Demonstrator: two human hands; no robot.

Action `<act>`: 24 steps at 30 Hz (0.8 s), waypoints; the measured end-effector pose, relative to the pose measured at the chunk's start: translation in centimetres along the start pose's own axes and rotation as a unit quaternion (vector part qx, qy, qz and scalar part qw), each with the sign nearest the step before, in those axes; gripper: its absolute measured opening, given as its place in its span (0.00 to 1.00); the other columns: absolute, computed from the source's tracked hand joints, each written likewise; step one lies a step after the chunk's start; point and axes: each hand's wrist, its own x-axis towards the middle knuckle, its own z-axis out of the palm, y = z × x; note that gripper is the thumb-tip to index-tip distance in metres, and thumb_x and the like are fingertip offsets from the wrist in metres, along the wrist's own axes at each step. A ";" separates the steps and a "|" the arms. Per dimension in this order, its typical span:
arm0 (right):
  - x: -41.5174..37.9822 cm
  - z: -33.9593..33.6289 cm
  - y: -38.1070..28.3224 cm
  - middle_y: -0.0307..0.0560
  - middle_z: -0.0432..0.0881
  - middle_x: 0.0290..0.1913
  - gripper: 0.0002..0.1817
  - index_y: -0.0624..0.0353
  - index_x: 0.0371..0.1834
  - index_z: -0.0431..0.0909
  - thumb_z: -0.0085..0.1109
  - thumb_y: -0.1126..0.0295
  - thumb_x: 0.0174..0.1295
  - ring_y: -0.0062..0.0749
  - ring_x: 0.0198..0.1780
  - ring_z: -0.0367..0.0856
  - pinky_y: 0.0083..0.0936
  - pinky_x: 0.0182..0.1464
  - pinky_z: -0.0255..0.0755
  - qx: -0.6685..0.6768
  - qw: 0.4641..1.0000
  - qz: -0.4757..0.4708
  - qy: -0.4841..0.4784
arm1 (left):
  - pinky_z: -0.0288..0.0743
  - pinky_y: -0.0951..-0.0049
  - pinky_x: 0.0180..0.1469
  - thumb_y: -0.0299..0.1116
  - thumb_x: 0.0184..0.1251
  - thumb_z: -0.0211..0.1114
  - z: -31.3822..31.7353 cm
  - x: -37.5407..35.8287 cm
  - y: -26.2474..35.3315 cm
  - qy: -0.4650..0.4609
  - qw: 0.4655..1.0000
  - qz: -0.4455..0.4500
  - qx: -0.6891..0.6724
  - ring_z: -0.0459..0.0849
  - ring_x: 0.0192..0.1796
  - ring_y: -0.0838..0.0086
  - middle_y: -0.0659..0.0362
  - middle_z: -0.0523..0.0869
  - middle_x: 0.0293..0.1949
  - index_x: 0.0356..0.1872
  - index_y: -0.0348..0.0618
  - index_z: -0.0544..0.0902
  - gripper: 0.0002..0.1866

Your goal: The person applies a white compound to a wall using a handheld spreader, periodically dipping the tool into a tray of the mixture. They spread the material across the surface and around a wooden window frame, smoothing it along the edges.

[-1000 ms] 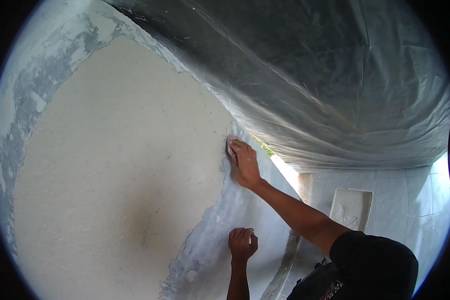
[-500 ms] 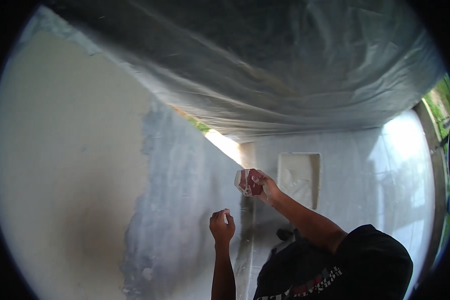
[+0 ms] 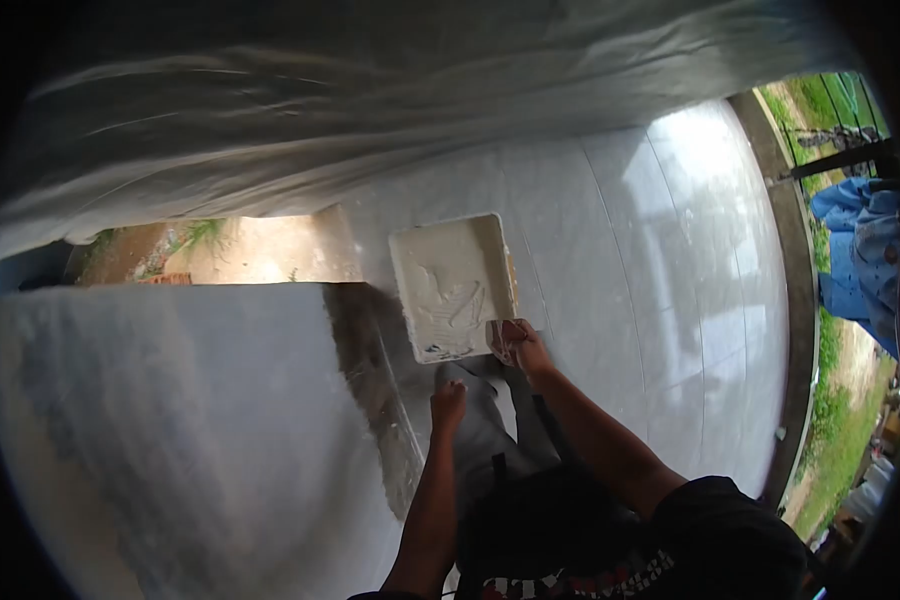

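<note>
My right hand (image 3: 527,347) grips a reddish-brown, flat, plate-like hand tool (image 3: 498,338) smeared with white, and it overlaps the lower right corner of a white rectangular tray (image 3: 399,280). Inside the tray lies off-white putty-like paste (image 3: 450,290), streaked and ridged toward its lower part. Below the tray, my left hand (image 3: 449,402) is closed with the fingers drawn together; I cannot tell what, if anything, is in them.
A grey, patchily coated wall (image 3: 200,400) stands at left, with a dark unsmoothed strip (image 3: 355,350) along its edge. Grey tiled floor (image 3: 590,270) extends to the right. Plastic sheeting (image 3: 300,110) hangs across the top. Blue cloth (image 3: 855,260) hangs at the far right.
My view has swung away from the wall toward the floor and tray. My right hand, still holding the tool, has come down to the tray's corner; my left hand stays closed.
</note>
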 end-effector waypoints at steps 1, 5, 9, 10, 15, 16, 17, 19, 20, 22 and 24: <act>0.6 -0.7 1.6 0.50 0.82 0.49 0.25 0.57 0.56 0.75 0.44 0.84 0.54 0.42 0.52 0.83 0.40 0.56 0.77 0.004 1.000 0.014 0.008 | 0.79 0.67 0.47 0.43 0.68 0.62 1.6 0.6 -2.4 -0.019 0.999 -0.031 0.013 0.89 0.42 0.64 0.54 0.91 0.40 0.47 0.36 0.83 0.19; -0.2 -0.6 6.4 0.56 0.81 0.53 0.23 0.57 0.59 0.76 0.45 0.79 0.59 0.46 0.57 0.82 0.40 0.58 0.74 -0.357 0.909 -0.201 0.074 | 0.78 0.64 0.50 0.43 0.69 0.60 3.0 -0.1 -1.3 -0.076 0.919 -0.303 -0.242 0.87 0.45 0.60 0.54 0.89 0.46 0.53 0.39 0.79 0.20; 1.2 0.2 9.0 0.48 0.74 0.67 0.26 0.56 0.62 0.75 0.54 0.72 0.56 0.44 0.73 0.67 0.46 0.74 0.56 -0.553 0.779 -0.295 0.007 | 0.73 0.56 0.58 0.48 0.70 0.57 3.7 3.2 -1.1 -0.054 0.831 -0.385 -0.399 0.81 0.57 0.56 0.50 0.81 0.61 0.56 0.42 0.75 0.23; 2.0 0.2 9.9 0.48 0.72 0.69 0.26 0.55 0.64 0.73 0.53 0.69 0.59 0.44 0.74 0.65 0.48 0.74 0.56 -0.575 0.743 -0.340 -0.019 | 0.69 0.54 0.61 0.51 0.69 0.57 3.8 4.8 -1.6 -0.035 0.811 -0.398 -0.427 0.80 0.58 0.59 0.53 0.83 0.60 0.59 0.45 0.74 0.25; 3.3 -0.2 14.0 0.45 0.69 0.72 0.21 0.53 0.60 0.72 0.52 0.65 0.63 0.42 0.75 0.65 0.50 0.77 0.55 -0.661 0.630 -0.401 -0.073 | 0.46 0.49 0.72 0.60 0.66 0.54 2.9 8.2 0.4 -0.039 0.795 -0.422 -0.435 0.69 0.70 0.63 0.54 0.81 0.64 0.65 0.45 0.72 0.35; 3.2 -0.2 14.5 0.44 0.70 0.71 0.17 0.52 0.54 0.72 0.53 0.65 0.63 0.41 0.74 0.66 0.48 0.76 0.57 -0.662 0.617 -0.424 -0.042 | 0.38 0.49 0.74 0.62 0.64 0.53 2.6 8.7 0.8 -0.037 0.776 -0.430 -0.459 0.65 0.73 0.64 0.54 0.79 0.66 0.67 0.43 0.71 0.38; 3.2 -0.5 14.8 0.44 0.70 0.71 0.17 0.52 0.54 0.72 0.53 0.65 0.63 0.41 0.74 0.66 0.48 0.76 0.57 -0.661 0.619 -0.421 -0.041 | 0.30 0.50 0.76 0.63 0.62 0.52 2.3 9.0 1.2 -0.036 0.757 -0.438 -0.484 0.60 0.76 0.64 0.53 0.77 0.68 0.69 0.41 0.69 0.42; 2.7 -1.0 15.2 0.44 0.70 0.71 0.17 0.51 0.56 0.72 0.53 0.65 0.63 0.40 0.74 0.67 0.47 0.75 0.58 -0.670 0.611 -0.419 -0.056 | 0.27 0.50 0.76 0.62 0.62 0.53 2.0 8.6 2.2 -0.034 0.760 -0.437 -0.480 0.60 0.77 0.64 0.52 0.76 0.68 0.70 0.38 0.68 0.43; 2.5 -1.3 15.2 0.44 0.70 0.71 0.17 0.51 0.56 0.72 0.53 0.65 0.63 0.40 0.74 0.67 0.47 0.75 0.58 -0.669 0.612 -0.418 -0.053 | 0.24 0.51 0.76 0.62 0.61 0.53 1.9 8.6 2.8 -0.033 0.764 -0.431 -0.478 0.59 0.78 0.63 0.52 0.76 0.69 0.72 0.36 0.66 0.45; 1.8 -2.2 16.0 0.43 0.71 0.70 0.21 0.51 0.59 0.71 0.53 0.65 0.62 0.40 0.73 0.68 0.47 0.75 0.59 -0.681 0.599 -0.417 -0.065 | 0.22 0.50 0.76 0.61 0.61 0.53 2.0 8.9 2.2 -0.037 0.761 -0.433 -0.481 0.58 0.79 0.64 0.52 0.76 0.68 0.72 0.36 0.66 0.45; 0.5 -3.3 16.4 0.43 0.71 0.70 0.21 0.50 0.60 0.72 0.53 0.65 0.62 0.40 0.73 0.68 0.48 0.75 0.58 -0.680 0.609 -0.402 -0.074 | 0.20 0.49 0.76 0.61 0.61 0.53 2.1 8.9 1.7 -0.038 0.755 -0.437 -0.488 0.58 0.79 0.65 0.52 0.77 0.68 0.71 0.36 0.67 0.44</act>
